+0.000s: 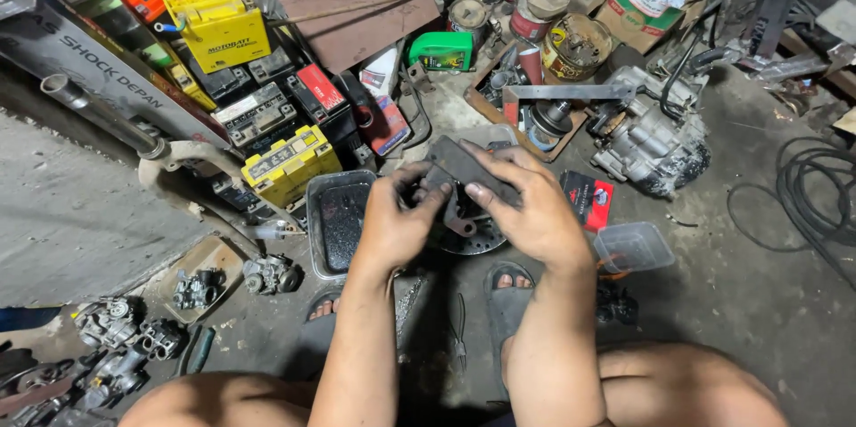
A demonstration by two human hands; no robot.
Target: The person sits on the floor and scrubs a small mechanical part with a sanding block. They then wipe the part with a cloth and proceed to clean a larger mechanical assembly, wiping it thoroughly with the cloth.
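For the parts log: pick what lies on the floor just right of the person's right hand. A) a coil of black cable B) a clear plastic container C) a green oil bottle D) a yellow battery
B: the clear plastic container sits on the floor beside the right hand, next to a red-and-black packet.

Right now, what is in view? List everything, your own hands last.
pad: 1, dark grey, held in both hands
disc: 1, metal, under the hands
tray: 1, grey, left of the hands
tub: 1, clear, right of the hands
batteries: several, yellow and black, upper left
cans: several, red and rusty, top
engine: 1, grey, upper right
carburettors: several, grey, lower left
left hand: gripping pad
right hand: gripping pad
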